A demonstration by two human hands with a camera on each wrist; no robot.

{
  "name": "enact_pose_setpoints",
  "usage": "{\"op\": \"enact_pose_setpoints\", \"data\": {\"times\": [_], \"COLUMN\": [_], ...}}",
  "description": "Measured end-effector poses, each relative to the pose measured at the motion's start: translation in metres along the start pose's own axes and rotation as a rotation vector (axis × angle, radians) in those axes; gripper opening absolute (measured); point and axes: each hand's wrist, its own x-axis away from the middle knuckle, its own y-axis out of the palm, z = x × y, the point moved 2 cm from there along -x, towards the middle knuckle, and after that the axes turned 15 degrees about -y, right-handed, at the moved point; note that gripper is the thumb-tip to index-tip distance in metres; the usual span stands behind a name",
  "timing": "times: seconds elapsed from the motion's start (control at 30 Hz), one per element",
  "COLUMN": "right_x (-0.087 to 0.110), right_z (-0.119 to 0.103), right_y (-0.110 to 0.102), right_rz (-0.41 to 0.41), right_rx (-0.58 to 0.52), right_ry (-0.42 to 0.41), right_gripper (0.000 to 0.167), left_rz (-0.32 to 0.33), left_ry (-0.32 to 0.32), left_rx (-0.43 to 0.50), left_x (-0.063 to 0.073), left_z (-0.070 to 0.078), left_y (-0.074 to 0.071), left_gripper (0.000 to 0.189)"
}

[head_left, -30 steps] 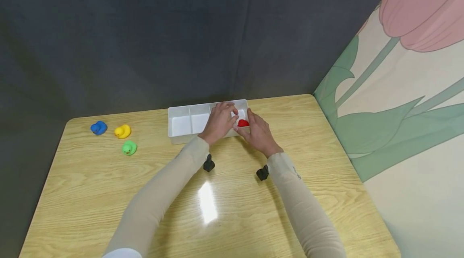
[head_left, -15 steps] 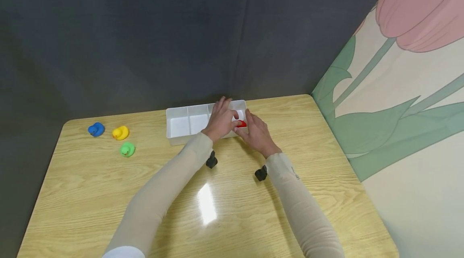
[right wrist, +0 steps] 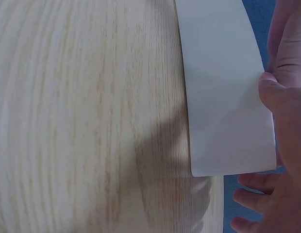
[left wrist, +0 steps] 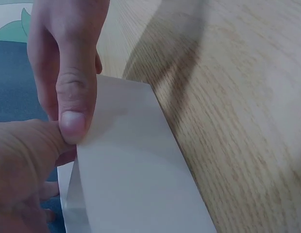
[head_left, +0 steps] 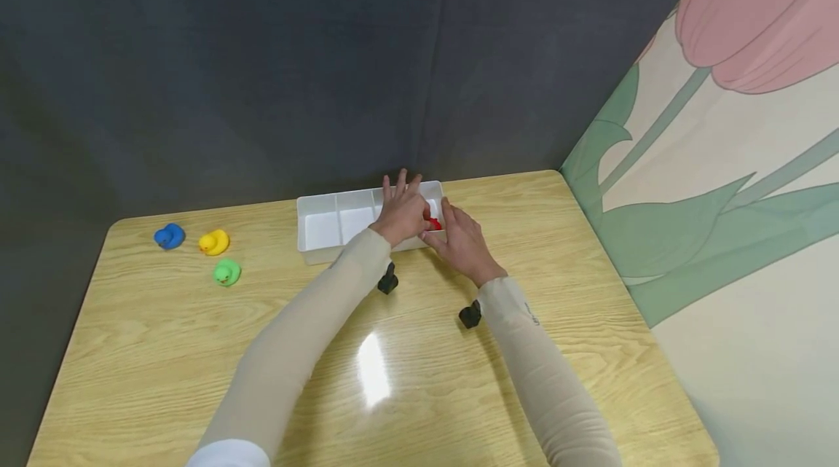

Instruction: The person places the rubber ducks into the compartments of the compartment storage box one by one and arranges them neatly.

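A long white divided tray (head_left: 323, 232) stands at the back of the table. In its right-end compartment lies a small red toy (head_left: 435, 224), mostly hidden by my hands. My left hand (head_left: 401, 216) reaches over the tray from the left; its thumb and index finger pinch the red toy while the other fingers stretch away. With the thumb at the front rim and fingers along the right end, my right hand (head_left: 462, 241) grips the tray. The right wrist view shows this thumb (right wrist: 270, 90) over the edge of the tray's front wall (right wrist: 228, 107).
On the left of the wooden table (head_left: 197, 350) sit a blue rubber duck (head_left: 170, 236), a yellow rubber duck (head_left: 214, 242) and a green rubber duck (head_left: 226, 272). A dark curtain (head_left: 262, 73) hangs right behind the tray. A flowered wall (head_left: 734, 183) rises at the right.
My left hand has moved slightly right and its thumb and index finger have come together at the red toy, its other fingers spreading. My right hand stays at the tray's end.
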Motion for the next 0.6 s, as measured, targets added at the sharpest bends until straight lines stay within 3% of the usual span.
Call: {"op": "enact_pose_setpoints", "data": {"times": [0.37, 0.6], "right_x": [0.0003, 0.0007], "right_z": [-0.0003, -0.0023], "right_y": [0.0002, -0.0014], "right_rz": [0.004, 0.006], "right_rx": [-0.006, 0.009], "right_ry": [0.021, 0.002], "right_gripper": [0.094, 0.094], "left_rz": [0.014, 0.148], "left_ry": [0.067, 0.093], "left_rx": [-0.079, -0.125], "left_x": [-0.0072, -0.0104], "left_z": [-0.0050, -0.0051], "left_y": [0.0021, 0.0061], "left_gripper": [0.011, 0.022]}}
